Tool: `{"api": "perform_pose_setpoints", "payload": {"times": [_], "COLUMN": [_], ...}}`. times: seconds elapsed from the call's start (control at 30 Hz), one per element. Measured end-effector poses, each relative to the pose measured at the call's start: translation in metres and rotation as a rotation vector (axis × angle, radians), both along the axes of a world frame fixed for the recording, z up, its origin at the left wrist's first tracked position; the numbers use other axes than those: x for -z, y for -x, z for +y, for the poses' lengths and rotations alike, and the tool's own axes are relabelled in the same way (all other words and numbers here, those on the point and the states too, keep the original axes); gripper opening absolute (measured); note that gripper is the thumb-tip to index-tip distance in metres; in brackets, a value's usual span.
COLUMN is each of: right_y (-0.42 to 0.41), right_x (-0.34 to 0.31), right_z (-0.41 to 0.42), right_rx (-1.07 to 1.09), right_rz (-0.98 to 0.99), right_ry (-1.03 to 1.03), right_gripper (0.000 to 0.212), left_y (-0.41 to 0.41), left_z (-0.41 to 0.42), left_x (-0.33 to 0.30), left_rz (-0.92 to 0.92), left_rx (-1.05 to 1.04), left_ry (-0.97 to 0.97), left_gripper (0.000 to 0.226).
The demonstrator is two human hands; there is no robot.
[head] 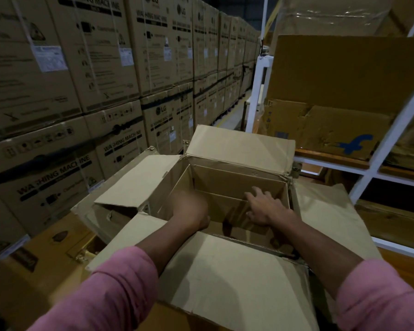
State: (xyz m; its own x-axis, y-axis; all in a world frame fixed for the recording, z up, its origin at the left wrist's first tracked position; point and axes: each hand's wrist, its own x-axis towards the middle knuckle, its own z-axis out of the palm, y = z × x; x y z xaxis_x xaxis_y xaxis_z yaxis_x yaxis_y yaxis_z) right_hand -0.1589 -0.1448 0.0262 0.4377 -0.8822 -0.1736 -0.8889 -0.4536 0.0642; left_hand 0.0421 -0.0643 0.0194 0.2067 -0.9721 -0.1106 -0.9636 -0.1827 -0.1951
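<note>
Sleeves: two, pink, one on each forearm, nearest to me.
Near flap (225, 271): folded out toward the person; both forearms pass over it.
Task's thing: open cardboard box (170, 173), just in front of the person, with both hands inside its mouth.
Left hand (189, 209): over the near left corner of the opening. It is motion-blurred, so I cannot tell how the fingers lie.
Right hand (265, 206): palm down, fingers spread and lightly bent, resting on a folded panel of the cardboard insert (237, 180).
Flaps: four, all turned outward. The far flap (239, 144) stands up, and its right corner looks torn.
Risk 1: uneven pressure from one hand could buckle or crease the insert.
Risk 2: a pull at the torn far corner could rip it further.
Risk 3: the near flap could swing back over the opening once the forearms lift.
Rack (253, 96): one, white, to the right; it holds one worn carton with a blue logo (320, 130).
Washing machine cartons (120, 144): a wall of them at left, at least three tiers high. The rows run back too far to count.
</note>
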Motion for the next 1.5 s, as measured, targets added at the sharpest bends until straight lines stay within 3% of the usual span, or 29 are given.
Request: {"api": "perform_pose_setpoints", "payload": {"times": [0.33,0.5,1.23,1.5], "right_y": [0.002,-0.001,0.010,0.012], "right_x": [0.002,-0.001,0.007,0.003], "right_z": [-0.005,-0.012,-0.017,-0.014], "right_rx": [-0.068,-0.031,-0.005,-0.003], "right_rz": [-0.099,-0.230,-0.191,-0.220], "right_ry": [0.049,0.136,0.064,0.060], "right_gripper": [0.063,0.075,0.068,0.069], "left_y": [0.004,0.003,0.004,0.004], "left_z": [-0.003,0.000,-0.004,-0.004], "left_x": [-0.001,-0.003,0.003,0.000], "left_rz": [0.037,0.037,0.056,0.145], "left_rx": [0.052,0.047,0.098,0.167], "left_ry": [0.003,0.005,0.012,0.131], "left_gripper": [0.052,0.051,0.053,0.042]}}
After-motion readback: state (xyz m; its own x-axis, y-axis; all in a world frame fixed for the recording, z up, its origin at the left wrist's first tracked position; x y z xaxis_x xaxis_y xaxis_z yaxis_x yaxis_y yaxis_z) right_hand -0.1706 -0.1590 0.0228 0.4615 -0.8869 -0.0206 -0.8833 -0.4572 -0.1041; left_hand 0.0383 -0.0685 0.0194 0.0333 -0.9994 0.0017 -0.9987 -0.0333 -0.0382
